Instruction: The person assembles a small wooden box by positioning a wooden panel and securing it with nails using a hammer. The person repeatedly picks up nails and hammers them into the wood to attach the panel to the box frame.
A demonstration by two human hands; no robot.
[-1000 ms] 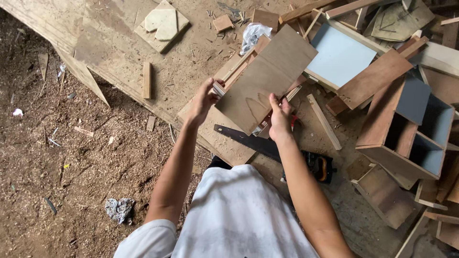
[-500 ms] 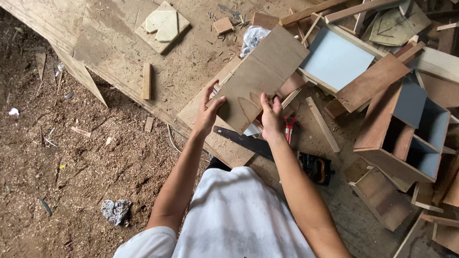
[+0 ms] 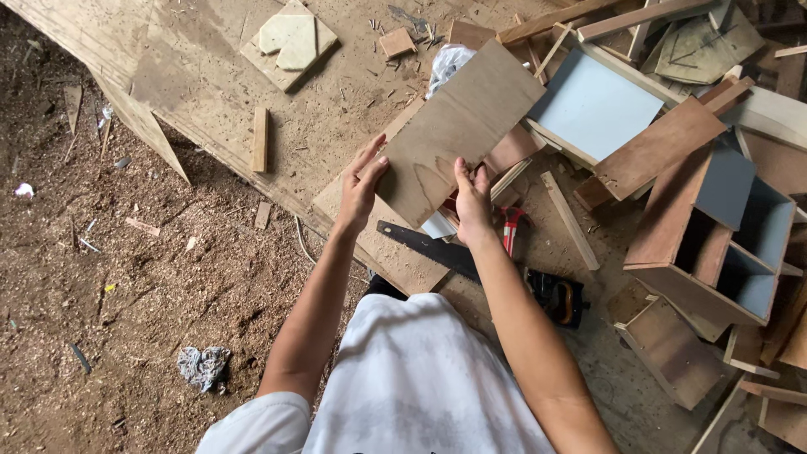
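Observation:
A thin rectangular brown plywood board (image 3: 458, 130) is held up in front of me, tilted, its long side running up to the right. My left hand (image 3: 363, 183) grips its lower left edge. My right hand (image 3: 472, 197) grips its lower right corner, thumb on the face. Below the hands lie a dark hand saw blade (image 3: 427, 248) and a red-handled tool (image 3: 511, 229), partly hidden by my right arm.
A wooden box with blue-grey compartments (image 3: 723, 244) stands at the right. A pale blue panel (image 3: 593, 105), loose wood strips and offcuts (image 3: 290, 38) lie on a large sawdust-covered plywood sheet (image 3: 185, 76). A crumpled rag (image 3: 202, 366) lies on the sawdust floor at the left.
The board has been raised and turned slightly toward me; both hands shifted along its lower edge, and the view has moved a little.

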